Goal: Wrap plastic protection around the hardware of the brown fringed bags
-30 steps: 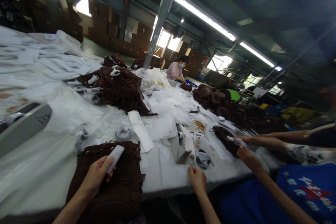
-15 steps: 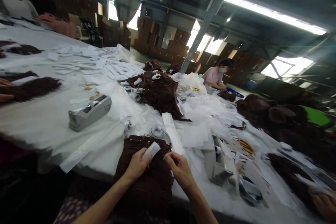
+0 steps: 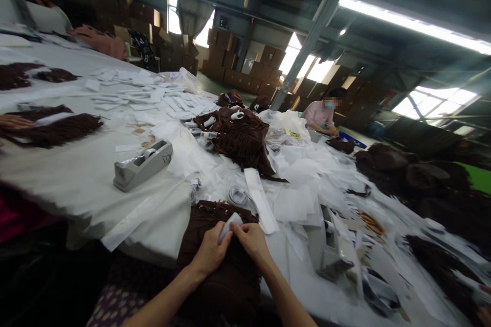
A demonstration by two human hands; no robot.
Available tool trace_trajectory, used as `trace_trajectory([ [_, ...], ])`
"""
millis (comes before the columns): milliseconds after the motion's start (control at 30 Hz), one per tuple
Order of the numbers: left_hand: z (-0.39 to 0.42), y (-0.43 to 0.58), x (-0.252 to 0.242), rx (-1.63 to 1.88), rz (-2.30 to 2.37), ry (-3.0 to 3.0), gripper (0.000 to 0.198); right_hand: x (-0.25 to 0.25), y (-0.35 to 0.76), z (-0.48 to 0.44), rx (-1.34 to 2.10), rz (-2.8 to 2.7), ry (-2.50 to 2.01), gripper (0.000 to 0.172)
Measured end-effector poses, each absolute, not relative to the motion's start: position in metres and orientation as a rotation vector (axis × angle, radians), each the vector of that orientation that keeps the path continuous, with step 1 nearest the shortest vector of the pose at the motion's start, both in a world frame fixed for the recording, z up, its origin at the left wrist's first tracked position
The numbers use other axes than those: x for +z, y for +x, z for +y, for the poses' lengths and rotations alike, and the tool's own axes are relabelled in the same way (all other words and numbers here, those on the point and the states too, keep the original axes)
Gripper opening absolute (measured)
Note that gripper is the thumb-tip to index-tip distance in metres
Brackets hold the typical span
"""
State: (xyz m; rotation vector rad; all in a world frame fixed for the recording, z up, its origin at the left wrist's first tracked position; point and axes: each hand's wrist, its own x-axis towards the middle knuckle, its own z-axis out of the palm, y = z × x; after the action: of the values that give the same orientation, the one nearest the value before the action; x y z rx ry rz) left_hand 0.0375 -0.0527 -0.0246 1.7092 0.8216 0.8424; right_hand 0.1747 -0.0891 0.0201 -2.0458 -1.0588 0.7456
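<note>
A brown bag (image 3: 196, 230) with small metal eyelets along its top edge lies at the table's near edge, under my hands. My left hand (image 3: 210, 251) is closed round a small white wrapped piece (image 3: 229, 226), held above the bag. My right hand (image 3: 251, 239) pinches at the upper right end of that piece, thumb and fingertips together. Just beyond the bag lies a clear coiled strap (image 3: 238, 195), beside a long white paper strip (image 3: 261, 202). What is inside the white piece is hidden.
Grey tape dispensers stand left (image 3: 143, 166) and right (image 3: 332, 245) of the bag. A heap of brown fringed bags (image 3: 245, 138) lies ahead, among white sheets. Yellow-handled scissors (image 3: 371, 222) lie to the right. Co-workers' hands show at both sides; a masked person (image 3: 320, 115) works farther back.
My right hand has moved left and now touches the white piece, where before it was apart from it. The whole view has shifted slightly, so things appear farther right.
</note>
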Motion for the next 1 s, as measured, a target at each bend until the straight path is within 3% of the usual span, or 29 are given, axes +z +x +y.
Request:
trace_trajectory([
  [267, -0.047, 0.038, -0.011, 0.775, 0.784, 1.441, 0.036, 0.019, 0.167, -0.085, 0.908, -0.879, -1.966, 0.047],
  [500, -0.031, 0.05, 0.044, 0.818, 0.765, 1.475, 0.034, 0.056, 0.171, -0.08, 1.143, -0.578, -1.555, 0.052],
  [800, -0.013, 0.061, 0.091, 0.619, 0.475, 0.788, 0.024, 0.043, 0.173, -0.06, 0.875, -0.744, -1.29, 0.053],
  [1000, -0.004, 0.055, 0.082, 0.311, 0.479, 0.348, 0.03, 0.033, 0.186, -0.07, 0.742, -1.007, -1.361, 0.036],
])
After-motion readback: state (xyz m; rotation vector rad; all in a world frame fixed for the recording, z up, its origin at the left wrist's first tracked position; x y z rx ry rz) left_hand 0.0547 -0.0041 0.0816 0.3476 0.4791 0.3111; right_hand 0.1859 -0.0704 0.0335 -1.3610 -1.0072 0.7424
